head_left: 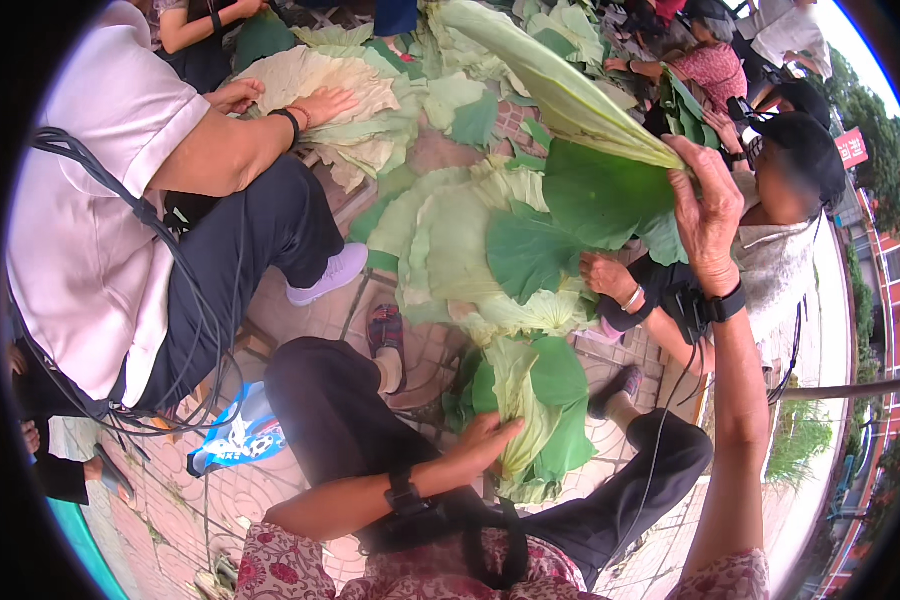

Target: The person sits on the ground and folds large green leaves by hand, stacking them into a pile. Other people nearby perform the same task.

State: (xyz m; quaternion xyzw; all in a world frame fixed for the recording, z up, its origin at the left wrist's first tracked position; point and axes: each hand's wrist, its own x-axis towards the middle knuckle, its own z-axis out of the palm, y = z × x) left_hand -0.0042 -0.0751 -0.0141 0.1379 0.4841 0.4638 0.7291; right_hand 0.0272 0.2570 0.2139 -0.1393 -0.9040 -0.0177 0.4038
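Raised at the upper right, my right hand [708, 200] pinches the end of a large pale green lotus leaf [560, 90], folded lengthwise and slanting up to the left. Between my knees lies a small stack of lotus leaves [560, 390], darker green at its edges, with a crumpled pale leaf [520, 400] on top. My left hand [485, 440] rests on the near left side of that pale leaf, fingers stretched out. Beyond the stack, a broad pile of overlapping lotus leaves [440, 240] covers the paving.
At the left, a seated person's hands [315, 105] press on pale, dry-looking leaves. Another person's hand [615, 285] with a bracelet touches the pile at the right. Black cables [205, 310] hang at the left, above a blue plastic bag [245, 435]. More people work farther back.
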